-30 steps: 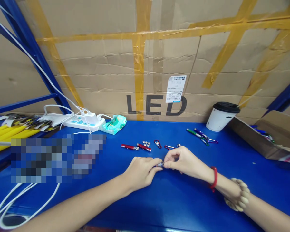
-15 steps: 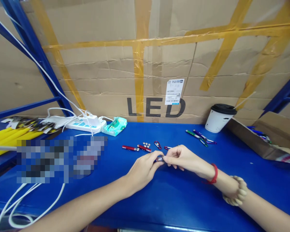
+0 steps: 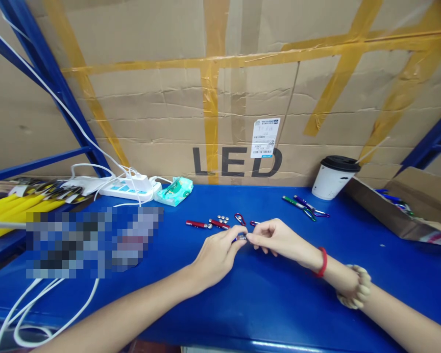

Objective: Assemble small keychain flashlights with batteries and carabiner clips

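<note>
My left hand (image 3: 215, 255) pinches a small dark and silver cylinder-shaped piece (image 3: 241, 237) between thumb and fingertips. From the other side, my right hand (image 3: 277, 240) has its thumb and index finger closed at the end of that piece; its other fingers curl below. Just beyond the hands lie two red metal tubes (image 3: 196, 224) and several silver button cells (image 3: 222, 217). A red carabiner (image 3: 239, 219) rests beside them, and another red part (image 3: 255, 223) is partly hidden behind my right hand.
Green (image 3: 293, 201) and purple-blue (image 3: 303, 202) tubes with carabiners lie farther right, before a lidded paper cup (image 3: 332, 181). An open cardboard box (image 3: 400, 215) stands at right. A power strip (image 3: 123, 190), tissue pack (image 3: 176, 191) and white cables (image 3: 91, 294) occupy the left.
Both hands have shifted slightly left and up together with the small piece. The grip of both hands on it looks much the same.
</note>
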The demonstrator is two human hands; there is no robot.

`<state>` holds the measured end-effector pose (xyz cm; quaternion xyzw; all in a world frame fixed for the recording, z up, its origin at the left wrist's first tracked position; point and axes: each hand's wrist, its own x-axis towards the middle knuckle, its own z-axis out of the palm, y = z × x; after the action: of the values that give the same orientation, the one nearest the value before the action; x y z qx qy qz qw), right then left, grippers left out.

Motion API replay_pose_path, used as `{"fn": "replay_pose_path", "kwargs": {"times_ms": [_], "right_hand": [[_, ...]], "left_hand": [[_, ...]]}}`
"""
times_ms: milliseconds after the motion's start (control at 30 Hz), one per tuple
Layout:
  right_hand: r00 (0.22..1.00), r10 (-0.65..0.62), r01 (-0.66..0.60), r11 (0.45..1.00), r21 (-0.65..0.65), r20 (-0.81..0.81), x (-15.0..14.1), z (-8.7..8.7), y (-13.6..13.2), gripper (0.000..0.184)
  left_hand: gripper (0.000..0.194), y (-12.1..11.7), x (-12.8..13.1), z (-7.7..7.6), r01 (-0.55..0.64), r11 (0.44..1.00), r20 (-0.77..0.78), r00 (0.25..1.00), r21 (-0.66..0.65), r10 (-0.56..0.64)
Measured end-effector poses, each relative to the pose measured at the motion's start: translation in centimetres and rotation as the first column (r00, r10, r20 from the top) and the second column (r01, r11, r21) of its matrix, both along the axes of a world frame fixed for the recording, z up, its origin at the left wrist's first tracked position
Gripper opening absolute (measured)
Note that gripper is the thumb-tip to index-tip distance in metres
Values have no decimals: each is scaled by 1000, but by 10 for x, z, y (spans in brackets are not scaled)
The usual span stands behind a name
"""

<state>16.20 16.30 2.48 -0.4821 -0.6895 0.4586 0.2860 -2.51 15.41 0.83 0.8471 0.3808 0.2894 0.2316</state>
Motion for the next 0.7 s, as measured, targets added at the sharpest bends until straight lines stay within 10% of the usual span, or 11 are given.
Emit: {"fn": "replay_pose_path", "kwargs": {"times_ms": [200,500,700], "right_hand": [[993,-36,-48,765,642,116,5,8,-4,23],[951,-24,-268,444,855,310,16,7,-1,14],[964,32,-241,524,817,264,16,6,-2,14]], "left_hand": [[22,-1,5,2,-44,984,97,993,-175,62],[19,1,4,1,107,966,234,971,-234,-51],[12,0,1,-2,215,951,248,956,-223,-158]]}}
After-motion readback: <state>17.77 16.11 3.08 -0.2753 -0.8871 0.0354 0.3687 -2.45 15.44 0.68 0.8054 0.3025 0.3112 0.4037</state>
